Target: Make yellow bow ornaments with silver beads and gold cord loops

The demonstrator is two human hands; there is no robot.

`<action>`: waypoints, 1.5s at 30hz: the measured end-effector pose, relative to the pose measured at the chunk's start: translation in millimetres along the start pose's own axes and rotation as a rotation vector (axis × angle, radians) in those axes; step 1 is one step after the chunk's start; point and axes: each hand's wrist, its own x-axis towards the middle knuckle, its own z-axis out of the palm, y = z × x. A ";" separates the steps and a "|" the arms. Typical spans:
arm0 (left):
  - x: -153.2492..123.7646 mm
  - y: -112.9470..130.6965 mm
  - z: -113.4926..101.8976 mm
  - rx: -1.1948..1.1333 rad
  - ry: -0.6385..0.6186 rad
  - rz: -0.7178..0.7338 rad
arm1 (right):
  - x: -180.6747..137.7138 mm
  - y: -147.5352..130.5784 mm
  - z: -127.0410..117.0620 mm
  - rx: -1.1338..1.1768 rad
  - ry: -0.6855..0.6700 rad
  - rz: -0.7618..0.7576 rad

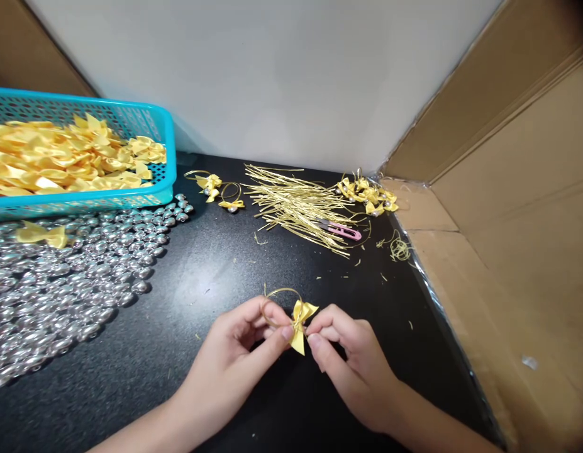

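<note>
Between my two hands, just above the black table (216,390), is a yellow ribbon bow (298,327) with a looped gold tie (286,290) at its knot. My left hand (248,340) is closed, with thumb and forefinger pinching the bow's left side and the loop. On the other side, my right hand (348,358) is closed in a pinch at the tie end by the knot; the fingertips cover most of what they hold. Whether a bead sits behind the bow is hidden.
A turquoise basket (171,157) of yellow bows stands at the left, above many silver beads (97,283). Gold ties (295,204) lie at the back with a pink-handled snipper (345,231). Beaded bows (366,195) are piled at the back right. Cardboard (517,207) walls the right side.
</note>
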 end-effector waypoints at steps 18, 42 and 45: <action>-4.6 -5.8 3.4 0.036 0.064 0.171 | -2.2 3.7 9.4 0.313 -0.040 0.102; -7.2 -8.6 5.0 0.157 0.153 0.278 | -3.9 6.3 15.0 0.355 -0.017 0.125; -7.0 -10.1 5.1 0.171 0.146 0.278 | -4.8 7.2 15.8 0.356 -0.009 0.129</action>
